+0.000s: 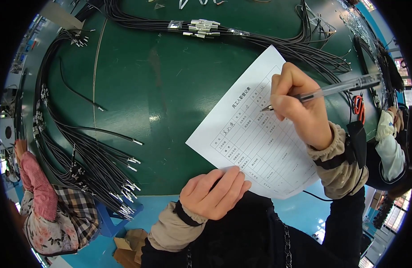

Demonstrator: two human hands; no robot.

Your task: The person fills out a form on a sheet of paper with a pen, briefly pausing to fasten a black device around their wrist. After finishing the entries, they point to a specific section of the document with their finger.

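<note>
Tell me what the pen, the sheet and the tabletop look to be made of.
Pen: clear plastic, likely; the barrel is see-through and shiny, with a dark grip. Sheet: thin white paper, matte, with a printed grid. Tabletop: a smooth green mat, perhaps rubber or vinyl, showing soft glare and scuffs.

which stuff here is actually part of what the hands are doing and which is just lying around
In use:
- right hand holding the clear pen, tip on the paper
- left hand pressing down the near edge of the printed form

Lying about:
- black cable bundles with metal ends
- metal terminals
- red-handled scissors
- green table
</note>
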